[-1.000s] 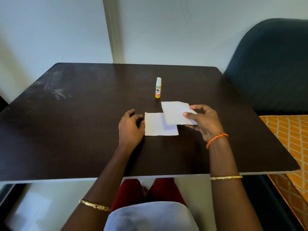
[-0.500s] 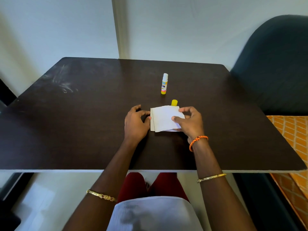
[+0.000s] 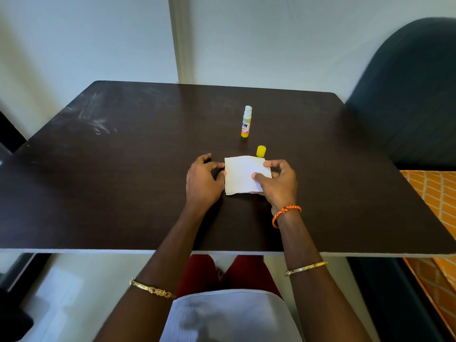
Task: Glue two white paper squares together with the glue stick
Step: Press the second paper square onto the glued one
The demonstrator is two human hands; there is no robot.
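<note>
Dark table (image 3: 123, 193) | white wall (image 3: 271, 40) | blue chair (image 3: 407, 95) right

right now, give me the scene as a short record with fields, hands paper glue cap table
left hand: on the table, fingertips at the paper's left edge
right hand: thumb and fingers on the paper's right side
paper: white squares stacked, lying on the table
glue stick: upright, uncapped, beyond the paper
cap: yellow, just behind the paper
table: dark, scuffed at far left

Paper squares (image 3: 243, 176) on table (image 3: 123, 193), cap (image 3: 261, 151) and glue stick (image 3: 246, 122) behind.
</note>
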